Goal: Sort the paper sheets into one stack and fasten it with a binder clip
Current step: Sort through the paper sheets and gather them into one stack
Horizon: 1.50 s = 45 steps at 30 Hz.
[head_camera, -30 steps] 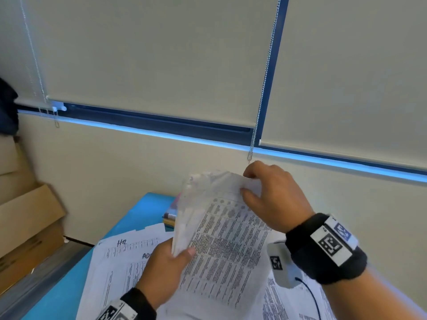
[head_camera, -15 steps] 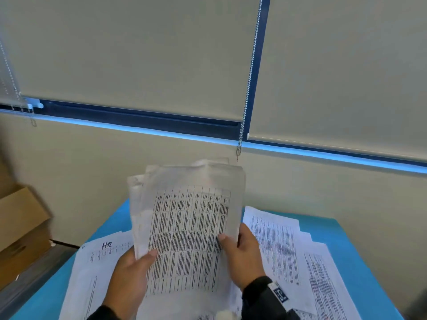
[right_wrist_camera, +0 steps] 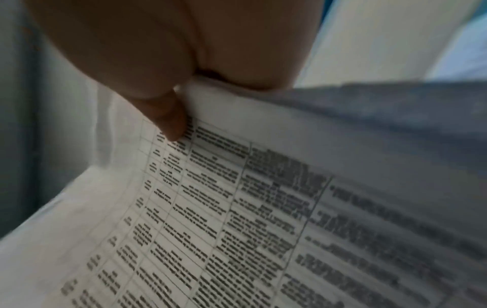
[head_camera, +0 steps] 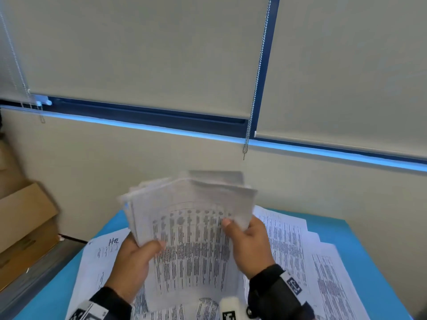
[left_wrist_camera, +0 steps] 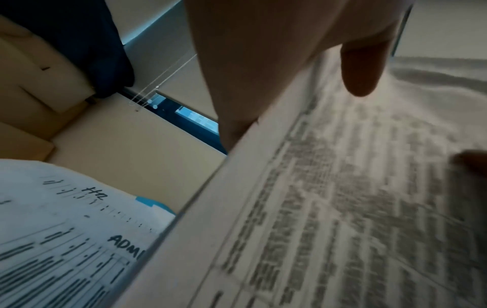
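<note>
I hold a stack of printed paper sheets (head_camera: 191, 227) upright above the blue table (head_camera: 360, 229), its top edges fanned and uneven. My left hand (head_camera: 136, 257) grips the stack's left edge, thumb on the front page. My right hand (head_camera: 247, 241) grips the right edge, thumb likewise on the print. The left wrist view shows the stack (left_wrist_camera: 329, 198) from the side with my thumb (left_wrist_camera: 361, 68) across it. The right wrist view shows the top page (right_wrist_camera: 237, 208) pinched under my thumb (right_wrist_camera: 168, 116). No binder clip shows in any view.
More printed sheets lie spread over the table, at the left (head_camera: 101, 252) with handwriting and at the right (head_camera: 300, 250). Cardboard boxes (head_camera: 25, 222) stand on the left by the wall. Roller blinds with a bead chain (head_camera: 254, 93) hang behind the table.
My right hand has come down from the stack's top corner to its right edge. The stack now stands squarer between both hands, and its top has fanned out.
</note>
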### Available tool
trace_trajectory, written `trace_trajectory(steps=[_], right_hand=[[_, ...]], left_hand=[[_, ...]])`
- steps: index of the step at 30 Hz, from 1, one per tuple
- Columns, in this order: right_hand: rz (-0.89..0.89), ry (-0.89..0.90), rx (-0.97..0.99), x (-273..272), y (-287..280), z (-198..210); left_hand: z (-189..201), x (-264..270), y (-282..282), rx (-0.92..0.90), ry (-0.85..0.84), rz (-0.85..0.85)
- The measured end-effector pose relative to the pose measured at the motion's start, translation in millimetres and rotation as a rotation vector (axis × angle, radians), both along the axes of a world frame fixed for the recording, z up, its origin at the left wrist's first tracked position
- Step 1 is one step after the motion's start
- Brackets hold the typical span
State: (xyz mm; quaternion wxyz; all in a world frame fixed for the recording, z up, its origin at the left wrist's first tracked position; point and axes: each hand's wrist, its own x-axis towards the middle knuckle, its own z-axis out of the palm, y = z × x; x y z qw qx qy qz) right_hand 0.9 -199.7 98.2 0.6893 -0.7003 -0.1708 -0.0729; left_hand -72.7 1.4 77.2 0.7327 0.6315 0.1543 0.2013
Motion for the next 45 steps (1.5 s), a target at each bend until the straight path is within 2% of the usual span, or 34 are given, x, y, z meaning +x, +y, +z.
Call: trace_trajectory(steps=[2, 5, 7, 9, 11, 14, 17, 20, 22, 24, 28, 30, 33, 36, 41, 42, 45], right_hand=[[-0.044, 0.116, 0.231, 8, -3, 1], [0.055, 0.340, 0.669, 13, -8, 2], [0.128, 0.415, 0.794, 13, -7, -4], [0.181, 0.472, 0.814, 12, -4, -14], [0.177, 0.499, 0.802, 13, -7, -26], [0.062, 0.452, 0.725, 26, -38, -40], [-0.001, 0.373, 0.380, 41, -74, -43], [0.091, 0.223, -0.052, 45, -78, -43], [0.125, 0.151, -0.195, 43, -69, -42], [0.117, 0.149, -0.158, 44, -65, -40], [0.163, 0.262, 0.078, 46, -64, -45], [0.159, 0.311, 0.070, 45, -65, -58], [0.134, 0.348, -0.040, 40, -63, -73], [0.120, 0.349, -0.059, 39, -56, -73], [0.146, 0.345, 0.188, 45, -55, -76], [0.149, 0.355, 0.172, 43, -54, -78], [0.168, 0.318, -0.038, 34, -49, -80]], left_hand=[[-8, 2, 13, 0.007, 0.029, 0.083], [-17, -1, 23, -0.159, 0.065, 0.168], [-23, -2, 23, -0.349, 0.085, 0.071], [-26, -5, 21, -0.509, 0.084, -0.041], [-22, -7, 27, -0.514, 0.044, -0.063], [-7, -11, 47, -0.342, 0.010, 0.033], [7, -18, 65, -0.130, 0.015, 0.052], [8, -17, 70, 0.011, 0.016, 0.027], [4, -14, 67, 0.052, 0.023, 0.023], [0, -11, 65, 0.031, 0.012, 0.021], [-10, -7, 70, -0.095, -0.023, 0.015], [-22, -7, 70, -0.128, 0.008, 0.012], [-45, -9, 63, -0.105, 0.102, 0.009], [-53, -8, 59, -0.068, 0.143, 0.050], [-45, -4, 64, -0.131, 0.051, 0.092], [-47, -4, 65, -0.132, 0.064, 0.086], [-51, -5, 64, -0.132, 0.140, 0.059]])
